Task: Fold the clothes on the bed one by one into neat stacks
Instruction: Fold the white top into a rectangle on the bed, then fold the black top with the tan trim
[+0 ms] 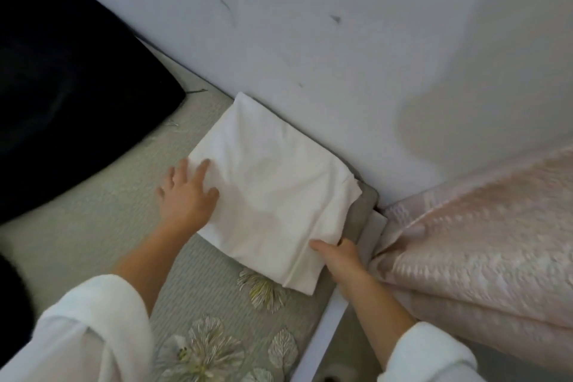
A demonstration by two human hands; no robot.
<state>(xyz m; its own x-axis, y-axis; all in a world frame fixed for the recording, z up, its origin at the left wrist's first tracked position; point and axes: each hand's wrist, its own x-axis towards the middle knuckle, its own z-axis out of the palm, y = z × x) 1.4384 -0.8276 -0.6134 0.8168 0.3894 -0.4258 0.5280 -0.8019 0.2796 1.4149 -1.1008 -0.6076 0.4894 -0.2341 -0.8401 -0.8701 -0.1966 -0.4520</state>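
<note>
White garment [273, 183] lies folded between the hands: left hand [186, 192] presses flat, right hand [338, 259] pinches its edge; final placing seemingly remains.

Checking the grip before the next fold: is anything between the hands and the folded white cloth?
Nothing visible. The left hand lies flat on the folded white cloth; the right hand pinches its near right edge.

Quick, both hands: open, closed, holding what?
Left hand: open, pressing flat on the folded white cloth.
Right hand: grips that cloth's edge, thumb on top.
</note>
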